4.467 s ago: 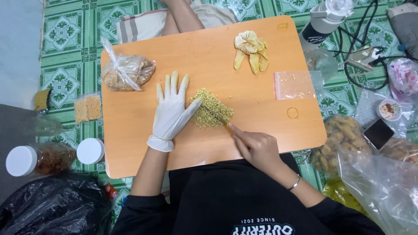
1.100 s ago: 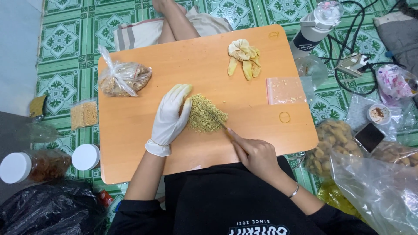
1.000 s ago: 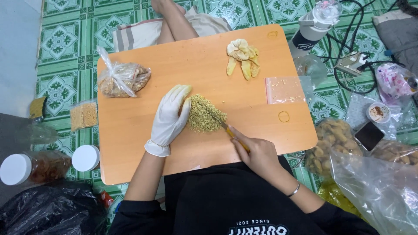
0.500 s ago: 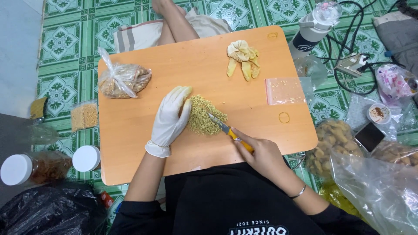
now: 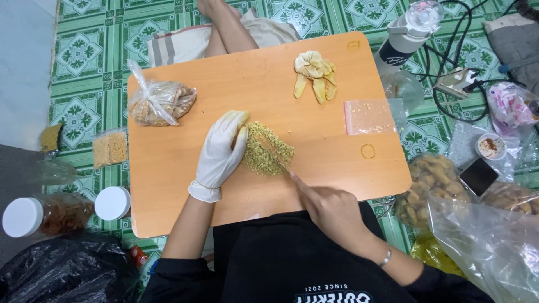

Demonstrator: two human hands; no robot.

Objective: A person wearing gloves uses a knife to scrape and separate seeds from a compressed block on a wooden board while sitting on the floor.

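My left hand (image 5: 222, 151) wears a white glove and rests edge-on against the left side of a pile of chopped yellow-green bits (image 5: 267, 149) on the orange table (image 5: 168, 163). My right hand (image 5: 331, 210), bare, grips a small knife (image 5: 281, 166) whose blade lies in the lower right part of the pile. The knife handle is hidden inside my fist.
A knotted plastic bag of brown pieces (image 5: 160, 102) lies at the table's left. A crumpled yellowish glove (image 5: 315, 72), a small zip bag (image 5: 368, 116) and a rubber band (image 5: 368, 151) lie at the right. Jars (image 5: 48, 213), more bags and cables crowd the tiled floor; a person's leg (image 5: 224, 28) is beyond the table.
My right hand pulled the knife back out of the pile, then pushed the blade into it again. My gloved left hand went from flat with fingers spread to cupped against the pile.
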